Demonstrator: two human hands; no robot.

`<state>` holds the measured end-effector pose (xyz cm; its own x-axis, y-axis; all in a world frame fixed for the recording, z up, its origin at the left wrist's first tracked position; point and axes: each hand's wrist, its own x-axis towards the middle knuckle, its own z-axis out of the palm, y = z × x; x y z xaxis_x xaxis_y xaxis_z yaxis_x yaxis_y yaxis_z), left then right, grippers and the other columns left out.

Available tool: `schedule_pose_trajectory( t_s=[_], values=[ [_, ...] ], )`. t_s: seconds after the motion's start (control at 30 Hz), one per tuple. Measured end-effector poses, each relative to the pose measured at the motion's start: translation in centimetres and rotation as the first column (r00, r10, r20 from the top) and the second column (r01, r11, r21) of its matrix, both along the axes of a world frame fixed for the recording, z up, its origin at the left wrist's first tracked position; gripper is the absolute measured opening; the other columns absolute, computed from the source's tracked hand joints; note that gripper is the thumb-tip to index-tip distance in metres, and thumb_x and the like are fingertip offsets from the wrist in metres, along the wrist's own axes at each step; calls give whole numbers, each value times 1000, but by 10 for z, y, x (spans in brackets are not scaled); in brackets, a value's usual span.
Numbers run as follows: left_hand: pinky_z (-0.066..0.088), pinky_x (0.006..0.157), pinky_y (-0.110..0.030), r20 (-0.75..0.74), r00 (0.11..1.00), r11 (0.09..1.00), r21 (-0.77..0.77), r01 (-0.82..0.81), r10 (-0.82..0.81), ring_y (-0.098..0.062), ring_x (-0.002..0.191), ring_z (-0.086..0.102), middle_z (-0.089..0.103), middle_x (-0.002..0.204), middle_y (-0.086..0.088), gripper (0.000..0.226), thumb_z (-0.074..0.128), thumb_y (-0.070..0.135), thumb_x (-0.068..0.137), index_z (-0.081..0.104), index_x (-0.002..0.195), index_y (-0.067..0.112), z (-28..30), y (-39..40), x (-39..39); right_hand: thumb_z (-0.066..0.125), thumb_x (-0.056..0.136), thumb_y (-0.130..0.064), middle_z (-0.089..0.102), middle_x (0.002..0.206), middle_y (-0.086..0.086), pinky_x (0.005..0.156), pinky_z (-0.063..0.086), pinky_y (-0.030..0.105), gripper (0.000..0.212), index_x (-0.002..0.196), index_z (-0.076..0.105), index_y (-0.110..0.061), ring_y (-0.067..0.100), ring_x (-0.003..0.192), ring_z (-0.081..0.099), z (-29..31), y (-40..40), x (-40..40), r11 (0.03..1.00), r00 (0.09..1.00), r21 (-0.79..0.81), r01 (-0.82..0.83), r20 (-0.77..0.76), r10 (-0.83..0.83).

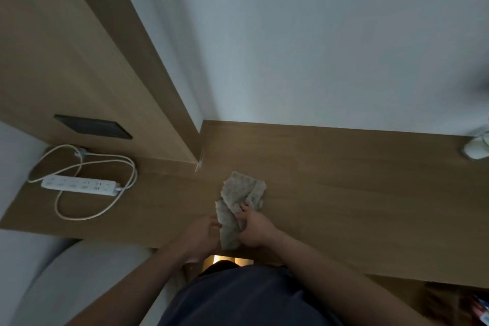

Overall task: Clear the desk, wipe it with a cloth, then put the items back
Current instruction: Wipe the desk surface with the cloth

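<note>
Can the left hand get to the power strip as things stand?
Probably yes. The power strip lies in the open on the desk, with bare wood between it and the left hand. That hand would first have to let go of the cloth.

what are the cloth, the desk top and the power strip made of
Cloth: a soft woven or waffle-type fabric, pale grey, going by its bumpy texture and limp folds. Desk: wood or wood-look laminate, matte brown with faint grain; which one is unclear. Power strip: smooth white plastic, seemingly, with a rubbery-looking white cord.

Right hand (pixel 255 227) and left hand (pixel 202 235) both grip, forearms converging.
</note>
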<state>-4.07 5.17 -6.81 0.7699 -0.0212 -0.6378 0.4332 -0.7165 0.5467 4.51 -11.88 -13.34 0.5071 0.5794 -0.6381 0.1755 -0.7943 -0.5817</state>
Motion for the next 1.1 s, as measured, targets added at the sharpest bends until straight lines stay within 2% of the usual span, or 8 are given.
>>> schedule_pose_trajectory(
  t_s=[0.13,0.4,0.53,0.7,0.8,0.93,1.03,1.1],
  values=[
    [46,98,-15,108,992,998,-4,64,-63,-2,123,52,45,142,22,71,50,53,71,53,140,38,5,10,-1,74,88,-24,24,167,-15,123,31,30,61,146,55,-35,10,153,28,-7,-23,-11,958,973,174,227,-8,-229],
    [13,125,-44,72,836,807,317,498,-544,-24,158,-10,-18,171,-1,88,58,47,93,13,165,26,-55,-33,39,72,88,-18,45,156,-5,113,36,23,48,133,65,-33,13,141,47,-1,-101,-20,833,806,103,544,212,-553],
    [16,126,-47,-16,770,710,376,596,-638,-26,158,-8,-12,172,-4,89,45,56,91,7,165,22,-70,-25,59,67,90,-24,31,166,-2,108,42,26,61,149,49,-26,20,137,53,-3,-128,-23,830,827,-115,546,228,-513],
    [4,128,-42,5,877,798,417,435,-480,-29,158,-8,1,171,-11,81,48,46,94,22,162,11,-70,23,65,65,89,-21,25,168,3,107,44,29,62,149,48,-23,24,133,57,-10,-138,-34,822,844,-207,531,211,-492],
    [16,125,-45,58,923,814,496,303,-379,-34,156,10,20,167,-13,90,20,63,85,33,158,12,-72,77,55,63,89,-23,21,169,1,109,44,31,65,151,44,-24,24,135,54,-13,-136,-38,823,853,-230,520,197,-484],
    [22,125,-44,1,977,842,507,184,-214,-28,157,13,10,170,-5,88,20,70,93,15,163,17,-102,151,54,61,89,-25,19,169,1,113,42,33,64,151,43,-26,25,140,49,-10,-133,-37,826,860,-246,508,203,-469],
    [29,118,-40,-6,972,851,483,208,-234,-27,142,40,48,149,-10,99,-1,73,84,46,144,10,-84,146,71,62,89,-24,20,169,2,115,39,32,63,150,44,-26,25,144,44,-6,-134,-37,821,857,-255,512,218,-467],
    [37,111,-37,-33,967,848,474,239,-254,-26,130,51,56,138,-8,69,26,63,96,55,134,14,-73,122,81,62,90,-24,20,169,2,115,38,32,63,150,44,-26,25,145,43,-3,-137,-37,808,846,-257,530,226,-483]
  ],
)
